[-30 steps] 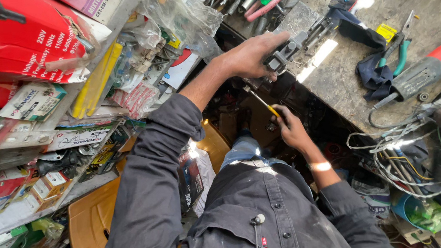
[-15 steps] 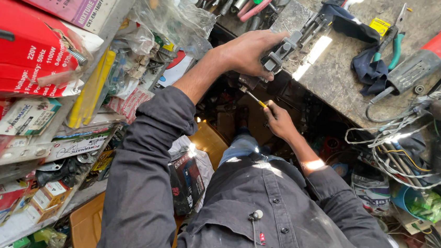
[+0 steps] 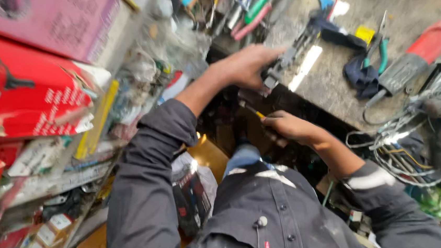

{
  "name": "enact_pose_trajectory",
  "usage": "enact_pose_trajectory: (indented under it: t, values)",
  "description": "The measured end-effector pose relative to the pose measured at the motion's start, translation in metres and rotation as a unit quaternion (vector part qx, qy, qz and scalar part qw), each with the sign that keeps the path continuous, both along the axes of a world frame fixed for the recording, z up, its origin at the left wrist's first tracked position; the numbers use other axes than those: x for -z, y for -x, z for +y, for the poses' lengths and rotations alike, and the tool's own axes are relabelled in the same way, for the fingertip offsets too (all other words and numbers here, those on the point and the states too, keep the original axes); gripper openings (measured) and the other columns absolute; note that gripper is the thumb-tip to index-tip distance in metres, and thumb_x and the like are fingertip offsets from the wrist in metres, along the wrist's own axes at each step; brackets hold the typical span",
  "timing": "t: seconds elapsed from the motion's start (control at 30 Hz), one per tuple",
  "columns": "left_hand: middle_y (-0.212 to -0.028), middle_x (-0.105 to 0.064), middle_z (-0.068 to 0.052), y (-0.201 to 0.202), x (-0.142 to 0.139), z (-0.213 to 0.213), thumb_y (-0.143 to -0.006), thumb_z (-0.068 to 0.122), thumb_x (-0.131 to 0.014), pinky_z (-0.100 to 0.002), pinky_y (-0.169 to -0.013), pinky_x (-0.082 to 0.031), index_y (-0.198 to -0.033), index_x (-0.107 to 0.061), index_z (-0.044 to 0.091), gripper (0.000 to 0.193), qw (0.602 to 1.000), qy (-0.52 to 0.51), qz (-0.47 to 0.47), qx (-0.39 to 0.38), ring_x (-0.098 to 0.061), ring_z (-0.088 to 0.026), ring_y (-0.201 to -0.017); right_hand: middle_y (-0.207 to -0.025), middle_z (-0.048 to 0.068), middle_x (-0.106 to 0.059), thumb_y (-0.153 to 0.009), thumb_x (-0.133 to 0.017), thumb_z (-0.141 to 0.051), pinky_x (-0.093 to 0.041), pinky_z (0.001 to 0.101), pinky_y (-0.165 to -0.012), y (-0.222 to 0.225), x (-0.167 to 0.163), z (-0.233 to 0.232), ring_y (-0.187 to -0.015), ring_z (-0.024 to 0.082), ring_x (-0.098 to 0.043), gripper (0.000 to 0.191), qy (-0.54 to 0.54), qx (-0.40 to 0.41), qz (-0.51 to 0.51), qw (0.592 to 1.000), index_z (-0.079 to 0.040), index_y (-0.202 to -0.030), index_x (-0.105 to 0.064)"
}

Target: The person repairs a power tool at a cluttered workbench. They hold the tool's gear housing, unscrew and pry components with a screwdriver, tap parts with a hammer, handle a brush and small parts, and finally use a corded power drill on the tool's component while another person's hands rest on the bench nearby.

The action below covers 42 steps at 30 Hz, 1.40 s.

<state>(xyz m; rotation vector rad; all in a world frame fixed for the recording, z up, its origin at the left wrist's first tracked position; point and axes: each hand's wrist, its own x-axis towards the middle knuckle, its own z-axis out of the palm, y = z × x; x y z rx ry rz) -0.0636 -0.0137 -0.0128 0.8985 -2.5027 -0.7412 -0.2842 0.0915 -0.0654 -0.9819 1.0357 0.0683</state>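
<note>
My left hand reaches forward to the edge of a grey workbench and grips a dark metal part that lies there. Below the bench edge, my right hand is closed around a screwdriver with a yellow handle, its tip pointing up toward the part. The two hands are a short way apart. The picture is blurred, so the screwdriver's tip and the part's shape are unclear.
Red boxes and a pink box fill shelves on the left. The bench carries green-handled pliers, a dark blue cloth, a red power tool and loose screwdrivers. A tangle of wires hangs at the right.
Both hands keep their grips and nearly the same places. The view has swung slightly and become blurred, and the right hand sits a little lower in it.
</note>
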Motion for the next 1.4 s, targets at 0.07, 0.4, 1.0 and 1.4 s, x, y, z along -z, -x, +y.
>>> enact_pose_trajectory:
  t: [0.07, 0.4, 1.0, 1.4]
  values:
    - [-0.104, -0.067, -0.025, 0.0, -0.005, 0.0, -0.058, 0.03, -0.099, -0.05, -0.084, -0.051, -0.143, -0.045, -0.005, 0.107, 1.0, -0.006, 0.02, 0.004, -0.062, -0.045, -0.098, -0.068, 0.005, -0.056, -0.103, -0.055, -0.035, -0.043, 0.035, -0.056, -0.018, -0.017, 0.001, -0.059, 0.021, -0.053, 0.028, -0.254, 0.132, -0.171, 0.943, -0.012, -0.086, -0.057]
    - [-0.094, -0.075, -0.015, -0.006, -0.019, -0.002, -0.071, 0.021, -0.095, -0.041, -0.077, -0.057, -0.115, -0.061, 0.003, 0.059, 0.986, -0.11, 0.124, 0.028, -0.073, -0.037, -0.089, -0.117, 0.009, -0.064, -0.108, -0.038, -0.047, -0.044, 0.0405, -0.093, -0.189, 0.031, -0.021, -0.108, 0.026, -0.057, 0.05, 0.091, 0.281, -0.253, 0.921, -0.005, -0.122, -0.06]
    - [-0.099, -0.073, -0.014, -0.01, -0.02, -0.001, -0.073, 0.02, -0.094, -0.039, -0.079, -0.057, -0.115, -0.067, 0.006, 0.052, 0.985, -0.116, 0.121, 0.032, -0.073, -0.033, -0.091, -0.106, 0.019, -0.075, -0.084, -0.08, -0.028, -0.057, 0.0392, -0.084, -0.066, 0.089, -0.01, -0.097, 0.033, -0.076, 0.047, 0.386, 0.176, -0.005, 0.906, -0.002, -0.119, -0.061]
    - [-0.099, -0.073, -0.012, -0.009, -0.022, -0.002, -0.073, 0.02, -0.092, -0.039, -0.08, -0.058, -0.116, -0.066, 0.006, 0.053, 0.985, -0.134, 0.108, 0.015, -0.073, -0.032, -0.091, -0.105, 0.025, -0.071, -0.091, -0.057, -0.01, -0.052, 0.0487, -0.088, -0.053, 0.12, 0.005, -0.101, 0.045, -0.067, 0.029, 0.441, 0.015, 0.031, 0.897, -0.005, -0.116, -0.069]
